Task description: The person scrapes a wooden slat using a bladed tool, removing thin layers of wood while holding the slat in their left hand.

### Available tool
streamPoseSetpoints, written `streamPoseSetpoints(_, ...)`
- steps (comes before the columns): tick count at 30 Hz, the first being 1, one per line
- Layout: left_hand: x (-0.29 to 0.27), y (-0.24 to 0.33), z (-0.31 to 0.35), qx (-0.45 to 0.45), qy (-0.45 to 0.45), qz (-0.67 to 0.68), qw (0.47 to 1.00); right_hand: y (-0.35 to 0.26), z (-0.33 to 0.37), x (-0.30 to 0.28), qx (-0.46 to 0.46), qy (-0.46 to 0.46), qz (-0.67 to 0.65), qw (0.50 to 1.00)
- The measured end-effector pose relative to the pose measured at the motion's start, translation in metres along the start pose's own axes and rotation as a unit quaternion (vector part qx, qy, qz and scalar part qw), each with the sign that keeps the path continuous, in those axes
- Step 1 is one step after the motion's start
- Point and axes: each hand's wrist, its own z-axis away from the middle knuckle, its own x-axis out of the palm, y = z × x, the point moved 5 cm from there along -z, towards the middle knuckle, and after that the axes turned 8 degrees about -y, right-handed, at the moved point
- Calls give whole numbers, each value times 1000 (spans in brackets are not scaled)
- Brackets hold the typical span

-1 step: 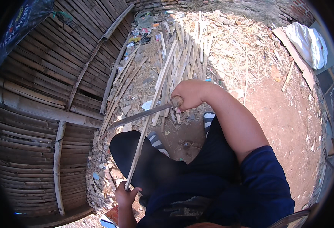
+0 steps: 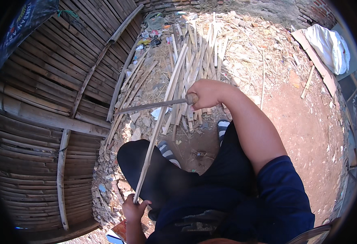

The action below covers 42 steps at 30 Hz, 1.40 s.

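My left hand (image 2: pixel 135 210) is closed round the near end of a long, pale bamboo strip (image 2: pixel 154 138). The strip slants away across my left thigh, its far end over a heap of split strips (image 2: pixel 203 53). In my right hand (image 2: pixel 207 93) is the short wooden handle of a long-bladed knife (image 2: pixel 144 107). Its dark blade points left and crosses the strip about midway. I cannot tell how deep the edge bears on the strip. My left fingers are partly hidden behind the strip's end.
A slatted bamboo wall (image 2: pixel 36 118) stands close on my left. Rubble and shavings (image 2: pixel 243 44) cover the ground ahead. At the far right a white sack (image 2: pixel 326 46) lies by a brown board (image 2: pixel 314 61). My sandalled feet (image 2: pixel 168 153) are beneath the strip.
My right hand and the knife have moved slightly away from me along the strip, and the blade now lies closer to level across the view. My left hand stays in place.
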Motion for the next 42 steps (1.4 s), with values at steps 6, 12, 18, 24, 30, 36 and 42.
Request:
streamPoseSetpoints(6,4,-5,-1,14,11,15,1000,53,13,-37,131,166,-134,968)
streamPoseSetpoints(12,3,0,-2,3,-2,11,1000,-23,8,13,6,-38,24,999)
streamPoseSetpoints(18,2,-1,1,2,12,37,999,-36,6,8,-34,-77,41,996)
streamPoseSetpoints(24,-2,1,-1,5,9,2,1000,54,5,-27,114,178,-85,974)
streamPoseSetpoints(30,2,1,-1,-12,5,20,1000,-7,1,9,0,19,-18,1000)
streamPoseSetpoints(36,3,-2,3,-26,-1,33,999,-46,2,26,-64,-59,85,993)
streamPoseSetpoints(42,-2,2,1,-19,-2,6,1000,48,5,-26,85,181,-46,979)
